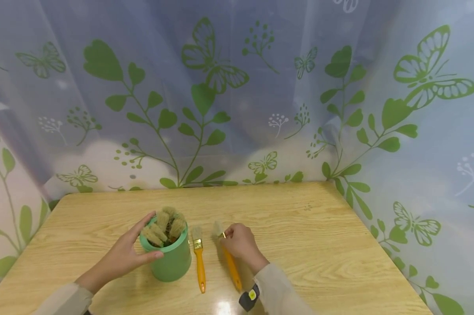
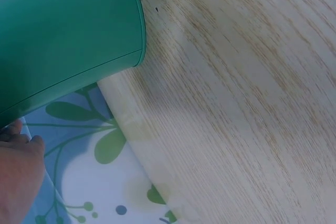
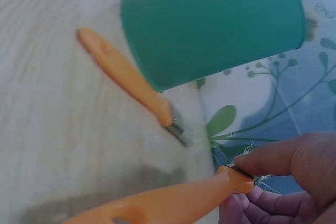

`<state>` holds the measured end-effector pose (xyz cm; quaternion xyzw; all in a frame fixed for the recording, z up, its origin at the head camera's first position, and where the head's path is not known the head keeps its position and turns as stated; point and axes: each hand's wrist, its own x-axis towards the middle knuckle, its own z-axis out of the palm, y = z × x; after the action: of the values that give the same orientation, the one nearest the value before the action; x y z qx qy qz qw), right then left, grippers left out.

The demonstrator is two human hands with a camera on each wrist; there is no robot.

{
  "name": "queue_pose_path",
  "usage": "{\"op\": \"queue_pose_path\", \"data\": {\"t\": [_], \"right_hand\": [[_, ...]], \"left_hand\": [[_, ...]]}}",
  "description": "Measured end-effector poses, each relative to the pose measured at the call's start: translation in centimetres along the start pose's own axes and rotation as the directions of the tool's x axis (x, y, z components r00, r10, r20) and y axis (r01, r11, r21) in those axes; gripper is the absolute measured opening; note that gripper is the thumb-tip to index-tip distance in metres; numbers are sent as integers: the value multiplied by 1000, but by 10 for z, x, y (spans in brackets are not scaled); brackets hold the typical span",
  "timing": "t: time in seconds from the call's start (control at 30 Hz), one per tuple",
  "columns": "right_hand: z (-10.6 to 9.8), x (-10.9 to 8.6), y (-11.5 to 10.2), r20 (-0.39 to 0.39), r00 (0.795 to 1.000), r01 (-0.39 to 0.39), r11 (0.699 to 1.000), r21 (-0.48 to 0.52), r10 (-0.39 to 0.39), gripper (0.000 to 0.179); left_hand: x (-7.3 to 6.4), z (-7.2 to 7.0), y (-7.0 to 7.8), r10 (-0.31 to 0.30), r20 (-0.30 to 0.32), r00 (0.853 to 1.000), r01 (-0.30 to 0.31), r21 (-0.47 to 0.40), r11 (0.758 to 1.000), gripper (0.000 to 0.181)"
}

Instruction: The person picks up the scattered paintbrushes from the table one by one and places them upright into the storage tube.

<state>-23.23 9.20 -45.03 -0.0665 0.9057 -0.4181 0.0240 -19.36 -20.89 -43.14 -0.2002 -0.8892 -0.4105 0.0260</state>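
A green cylindrical container stands upright on the table, packed with several tan, bristly tufts. My left hand grips it at the rim, fingers along the far left side and thumb across the front. Just right of the container lies a paintbrush with an orange handle, bristles pointing away from me. My right hand pinches a second orange-handled paintbrush near its metal band. In the right wrist view, thumb and fingertips close on the neck of this second paintbrush, and pale bristles stick out beyond them.
The wood-grain table ends at the back against a curtain printed with green leaves and butterflies. More of this printed cloth hangs along the left and right sides.
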Motion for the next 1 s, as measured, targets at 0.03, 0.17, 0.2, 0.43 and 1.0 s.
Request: {"op": "queue_pose_path", "data": {"t": [0.03,0.17,0.2,0.43,1.0], "right_hand": [[-2,0,-2,2,1000,-1,1000,5,1,11],[-11,2,-11,5,1000,4,1000,24,-5,13],[-13,2,-13,-1,1000,15,1000,19,-15,14],[-29,4,-35,-27,994,108,993,54,-107,15],[-49,-7,-87,-84,969,245,875,419,-231,26]], "left_hand": [[0,0,0,3,-1,1000,-3,3,1000,96],[0,0,-1,9,-1,1000,-9,3,1000,97],[0,0,-1,11,-2,1000,-11,3,1000,97],[0,0,-2,18,-8,1000,-18,10,1000,96],[2,1,-4,28,-23,999,-27,17,999,95]]}}
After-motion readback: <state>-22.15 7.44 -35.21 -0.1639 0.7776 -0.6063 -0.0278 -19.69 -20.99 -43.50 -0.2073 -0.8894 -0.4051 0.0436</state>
